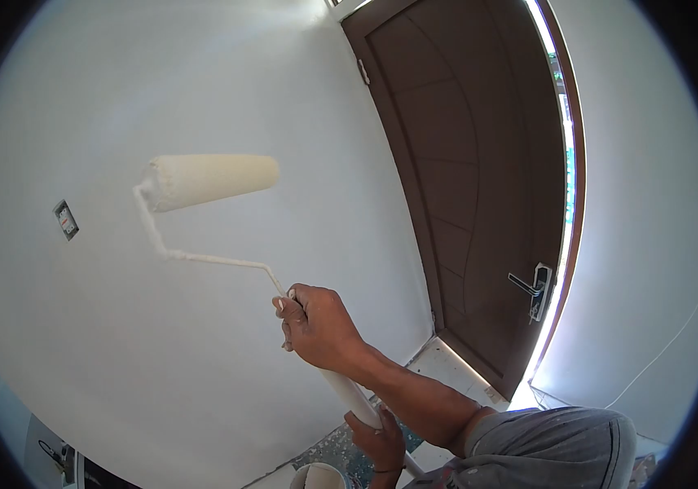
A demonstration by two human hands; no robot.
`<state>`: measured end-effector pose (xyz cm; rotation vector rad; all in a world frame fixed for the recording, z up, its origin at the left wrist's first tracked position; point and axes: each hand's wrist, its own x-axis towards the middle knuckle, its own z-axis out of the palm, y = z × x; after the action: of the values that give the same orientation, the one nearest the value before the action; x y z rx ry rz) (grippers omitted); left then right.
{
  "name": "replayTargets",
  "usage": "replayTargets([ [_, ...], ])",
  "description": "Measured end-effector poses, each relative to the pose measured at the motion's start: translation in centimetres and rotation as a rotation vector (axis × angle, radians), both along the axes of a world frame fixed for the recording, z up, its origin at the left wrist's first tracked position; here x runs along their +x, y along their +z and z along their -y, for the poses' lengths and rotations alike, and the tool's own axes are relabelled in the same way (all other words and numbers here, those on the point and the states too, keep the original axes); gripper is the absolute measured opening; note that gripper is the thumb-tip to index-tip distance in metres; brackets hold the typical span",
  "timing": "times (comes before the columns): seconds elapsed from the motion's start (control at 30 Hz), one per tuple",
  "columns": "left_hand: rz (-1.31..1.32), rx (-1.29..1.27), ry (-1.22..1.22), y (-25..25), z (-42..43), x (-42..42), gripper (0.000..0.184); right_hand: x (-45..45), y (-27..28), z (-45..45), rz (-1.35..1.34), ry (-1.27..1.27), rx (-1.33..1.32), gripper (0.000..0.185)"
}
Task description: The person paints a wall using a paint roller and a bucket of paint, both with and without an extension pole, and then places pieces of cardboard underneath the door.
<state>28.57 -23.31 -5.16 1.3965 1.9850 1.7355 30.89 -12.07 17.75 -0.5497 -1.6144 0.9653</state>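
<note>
Right hand [316, 324] high, left hand [381, 440] lower, fingers of both wrapped round pole [351, 399] of paint roller [214, 180]. Roller up before wall [202, 334], contact unclear. Best keep pressure even, roller flat, clear of wall fitting [65, 220].

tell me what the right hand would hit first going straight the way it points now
Probably the white wall, though the paint roller ahead of the right hand would likely reach it first; depth is unclear.
</note>
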Motion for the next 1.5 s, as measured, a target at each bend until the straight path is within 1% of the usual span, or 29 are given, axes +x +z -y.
replayTargets([
  [0.1, -0.028, 0.020, 0.112, -1.0, -1.2, 0.4, 0.049, -0.9, -0.3, -0.9, -0.033, 0.020, -0.028, 0.036],
  [0.17, -0.056, 0.041, 0.115, -0.8, -1.1, 0.5, 0.048, -0.7, -0.1, -0.6, -0.027, 0.043, -0.067, 0.037],
  [0.3, -0.056, 0.042, 0.068, -0.5, -1.0, -0.3, 0.041, -0.6, 0.2, -0.4, -0.026, 0.063, -0.045, 0.035],
  [0.37, 0.045, 0.075, -0.070, 0.5, -1.2, -1.2, 0.033, -1.1, 0.3, -0.4, -0.023, 0.075, -0.006, 0.034],
  [0.4, 0.102, 0.086, -0.128, 0.9, -0.8, -1.8, 0.029, -1.3, 0.4, -0.1, -0.082, 0.142, -0.033, 0.034],
  [0.47, 0.405, -0.019, -0.428, 1.9, -0.3, -4.1, 0.023, -1.7, 1.6, 0.0, -0.193, 0.288, -0.091, 0.033],
  [0.5, 0.559, -0.065, -0.578, 2.1, 0.1, -5.2, 0.021, -1.8, 1.9, -0.1, -0.248, 0.419, -0.108, 0.033],
  [0.57, 0.583, 0.006, -0.813, 3.3, 0.4, -7.4, 0.015, -2.2, 3.6, -0.6, -0.353, 0.681, -0.143, 0.034],
  [0.6, 0.579, 0.049, -0.924, 4.3, 0.5, -8.5, 0.012, -2.8, 4.8, -0.6, -0.352, 0.730, -0.163, 0.035],
  [0.67, 0.466, 0.026, -0.769, 8.8, 2.4, -9.6, 0.015, -4.3, 7.6, 0.7, -0.349, 0.841, -0.208, 0.037],
  [0.7, 0.411, 0.014, -0.681, 10.8, 3.5, -10.1, 0.016, -5.5, 8.8, 0.9, -0.368, 0.854, -0.203, 0.040],
  [0.77, 0.391, 0.048, -0.551, 13.2, 6.6, -11.8, 0.018, -8.8, 10.7, 2.4, -0.404, 0.901, -0.201, 0.047],
  [0.83, 0.372, 0.073, -0.439, 15.1, 10.9, -12.5, 0.021, -10.6, 12.0, 5.6, -0.431, 1.014, -0.233, 0.046],
  [0.9, 0.366, 0.077, -0.351, 16.5, 15.0, -11.4, 0.025, -12.0, 12.8, 8.2, -0.440, 1.171, -0.274, 0.044],
  [0.97, 0.438, 0.169, -0.354, 17.4, 17.9, -9.7, 0.030, -13.2, 13.2, 10.7, -0.427, 1.351, -0.326, 0.042],
  [1.0, 0.473, 0.213, -0.358, 17.7, 19.0, -8.8, 0.033, -13.9, 13.6, 12.0, -0.382, 1.402, -0.380, 0.042],
  [1.1, 0.501, 0.288, -0.146, 18.7, 22.2, -7.8, 0.040, -17.8, 14.4, 16.1, -0.320, 1.573, -0.496, 0.041],
  [1.17, 0.508, 0.337, 0.011, 19.6, 23.8, -5.9, 0.042, -19.9, 14.5, 18.9, -0.227, 1.692, -0.579, 0.039],
  [1.23, 0.561, 0.374, 0.156, 21.2, 24.8, -3.2, 0.042, -22.2, 13.9, 21.6, -0.131, 1.802, -0.660, 0.039],
  [1.27, 0.579, 0.367, 0.263, 22.0, 24.9, -2.3, 0.038, -23.5, 13.6, 22.8, -0.071, 1.803, -0.734, 0.038],
  [1.33, 0.620, 0.310, 0.465, 22.2, 25.4, -0.6, 0.035, -24.7, 11.6, 25.7, 0.078, 1.789, -0.881, 0.035],
  [1.37, 0.655, 0.284, 0.561, 22.0, 25.7, -0.2, 0.034, -26.3, 9.9, 27.3, 0.162, 1.774, -0.977, 0.033],
  [1.4, 0.741, 0.326, 0.617, 21.8, 25.8, 0.2, 0.030, -28.3, 7.6, 28.9, 0.254, 1.750, -1.069, 0.031],
  [1.5, 0.974, 0.436, 0.700, 19.9, 27.6, -2.1, 0.027, -34.9, -1.1, 35.0, 0.547, 1.609, -1.277, 0.025],
])
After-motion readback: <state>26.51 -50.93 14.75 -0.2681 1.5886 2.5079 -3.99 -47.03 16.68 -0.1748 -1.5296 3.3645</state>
